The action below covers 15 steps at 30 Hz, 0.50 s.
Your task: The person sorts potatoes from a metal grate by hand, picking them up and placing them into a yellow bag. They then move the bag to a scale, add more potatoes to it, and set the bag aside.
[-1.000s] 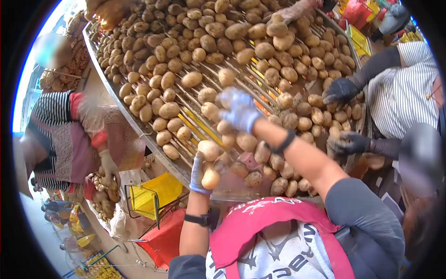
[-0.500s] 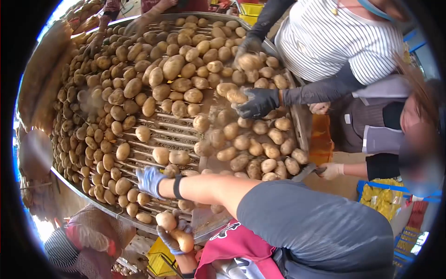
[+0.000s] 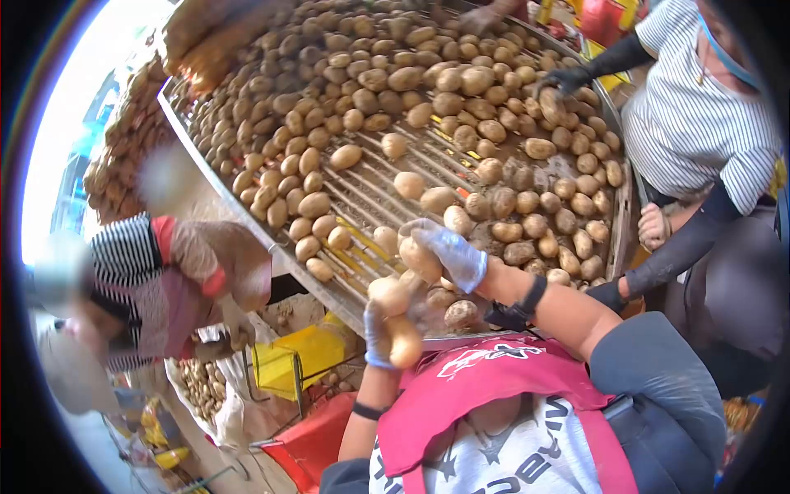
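My left hand (image 3: 377, 336), in a blue-grey glove, holds two pale potatoes (image 3: 404, 342) over the near edge of the sorting table. Up and to the right, my right hand (image 3: 450, 251), gloved alike, has its fingers round another potato (image 3: 421, 261) above the slats. Many loose potatoes (image 3: 313, 204) cover the slatted surface (image 3: 362, 185), thickest at the far left. More lie on the flat brown section (image 3: 539, 177) at the right.
A person in a striped shirt (image 3: 699, 90) works at the right with dark gloves. Another person (image 3: 164, 280) stands at the left. Someone's hand (image 3: 481, 18) reaches in at the top. Below the table are a yellow container (image 3: 309, 358), a red container (image 3: 317, 440) and a sack of potatoes (image 3: 202, 387).
The view has turned and shifted. My right hand was low over the slats with no potato visible in it and now grips one. My left hand still holds two potatoes, and both hands are closer together.
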{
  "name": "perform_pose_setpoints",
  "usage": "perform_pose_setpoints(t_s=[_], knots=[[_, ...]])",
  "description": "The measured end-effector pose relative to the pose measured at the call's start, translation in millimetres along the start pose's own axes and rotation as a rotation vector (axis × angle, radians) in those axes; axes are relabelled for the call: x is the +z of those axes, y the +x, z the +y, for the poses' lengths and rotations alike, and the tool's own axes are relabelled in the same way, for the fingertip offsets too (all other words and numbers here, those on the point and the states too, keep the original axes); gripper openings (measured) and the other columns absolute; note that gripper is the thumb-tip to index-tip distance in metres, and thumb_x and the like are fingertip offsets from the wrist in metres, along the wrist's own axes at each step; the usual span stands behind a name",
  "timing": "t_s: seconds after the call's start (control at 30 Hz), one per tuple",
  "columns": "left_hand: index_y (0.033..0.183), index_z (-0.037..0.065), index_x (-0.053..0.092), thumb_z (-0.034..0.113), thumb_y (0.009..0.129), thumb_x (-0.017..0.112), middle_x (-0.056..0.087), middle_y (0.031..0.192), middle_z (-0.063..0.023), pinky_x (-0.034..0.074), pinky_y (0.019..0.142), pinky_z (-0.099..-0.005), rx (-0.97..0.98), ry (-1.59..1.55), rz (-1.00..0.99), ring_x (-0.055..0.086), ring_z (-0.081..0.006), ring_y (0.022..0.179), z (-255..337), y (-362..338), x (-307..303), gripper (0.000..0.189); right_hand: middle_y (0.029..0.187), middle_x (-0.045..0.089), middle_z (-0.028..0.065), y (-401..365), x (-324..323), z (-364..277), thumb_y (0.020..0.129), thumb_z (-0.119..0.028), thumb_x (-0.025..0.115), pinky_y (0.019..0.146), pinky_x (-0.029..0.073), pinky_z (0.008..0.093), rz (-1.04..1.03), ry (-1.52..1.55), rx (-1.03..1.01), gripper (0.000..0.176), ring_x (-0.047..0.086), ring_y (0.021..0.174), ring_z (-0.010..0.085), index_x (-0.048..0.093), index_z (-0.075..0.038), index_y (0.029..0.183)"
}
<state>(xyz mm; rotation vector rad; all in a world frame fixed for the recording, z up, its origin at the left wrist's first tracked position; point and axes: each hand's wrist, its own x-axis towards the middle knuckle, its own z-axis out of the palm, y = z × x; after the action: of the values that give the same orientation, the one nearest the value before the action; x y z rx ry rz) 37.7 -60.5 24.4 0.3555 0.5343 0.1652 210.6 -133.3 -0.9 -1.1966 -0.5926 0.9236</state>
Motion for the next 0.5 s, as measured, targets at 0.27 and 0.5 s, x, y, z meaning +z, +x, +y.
perform_pose_setpoints(t_s=[0.27, 0.5], knots=[[0.12, 0.018, 0.047, 0.061, 0.067, 0.071, 0.051, 0.099, -0.0042, 0.047, 0.064, -0.0293, 0.002, 0.057, -0.075, 0.05, -0.016, 0.077, -12, -13, 6, 0.072, 0.096, 0.055, 0.0032, -39, 19, -21, 0.092, -0.015, 0.053, 0.08, 0.044, 0.0266, -0.036, 0.104, 0.088, 0.015, 0.051, 0.087, 0.0113, 0.054, -0.005, 0.103], [0.128, 0.01, 0.04, 0.056, 0.067, 0.073, 0.052, 0.112, -0.0055, 0.049, 0.082, -0.0326, 0.033, 0.316, -0.06, 0.056, -0.0186, 0.097, -28, -14, 1, 0.083, 0.08, 0.057, 0.0039, -46, 11, -6, 0.094, -0.027, 0.052, 0.06, 0.045, 0.0227, 0.065, 0.647, 0.432, 0.023, 0.054, 0.07, 0.0098, 0.058, -0.004, 0.093]])
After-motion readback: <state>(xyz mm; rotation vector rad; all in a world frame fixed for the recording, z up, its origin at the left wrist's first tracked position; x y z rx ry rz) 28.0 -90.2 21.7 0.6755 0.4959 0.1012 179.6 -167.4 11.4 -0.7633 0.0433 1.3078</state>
